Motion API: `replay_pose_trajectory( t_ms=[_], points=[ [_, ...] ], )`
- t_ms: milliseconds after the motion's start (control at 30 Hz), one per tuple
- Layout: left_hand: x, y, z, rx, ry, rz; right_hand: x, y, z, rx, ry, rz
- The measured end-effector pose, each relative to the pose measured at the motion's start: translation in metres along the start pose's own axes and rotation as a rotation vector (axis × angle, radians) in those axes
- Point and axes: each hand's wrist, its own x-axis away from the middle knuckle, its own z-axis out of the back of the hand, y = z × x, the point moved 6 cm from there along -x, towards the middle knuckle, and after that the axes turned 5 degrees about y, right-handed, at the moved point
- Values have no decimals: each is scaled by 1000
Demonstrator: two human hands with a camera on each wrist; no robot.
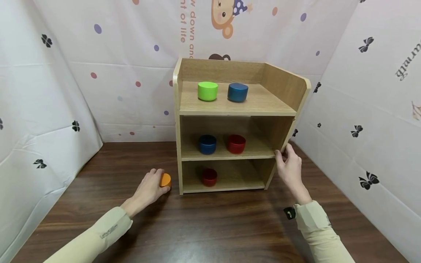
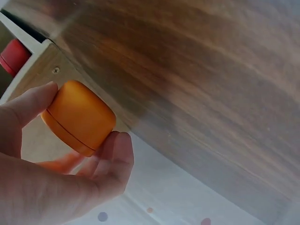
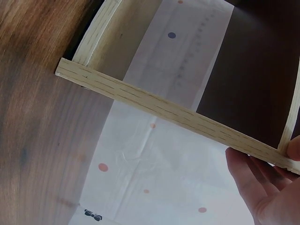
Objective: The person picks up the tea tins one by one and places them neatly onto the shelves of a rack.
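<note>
My left hand pinches an orange round lidded tin between thumb and fingers, just left of the wooden shelf unit. The left wrist view shows the seam of the orange tin tilted; whether it touches the table, I cannot tell. At the shelf's right side panel, my right hand grips the front edge around middle-board height, thumb at the inner side and fingers outside. Green and blue tins stand on top, blue and red ones in the middle, a dark red one below.
The shelf stands on a dark brown wooden table. White printed cloth hangs behind it and along both sides. A small black tag lies by the right sleeve. Raised panels edge the shelf's top on its sides and back.
</note>
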Motion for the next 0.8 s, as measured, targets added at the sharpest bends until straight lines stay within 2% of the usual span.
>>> replay_pose_trajectory(
  t_ms=[400, 800],
  points=[
    [19, 15, 6, 3, 28, -41, -1, -1, 0, 5, 13, 25],
    [37, 43, 5, 30, 23, -76, 0, 0, 0, 12, 7, 12]
  ],
)
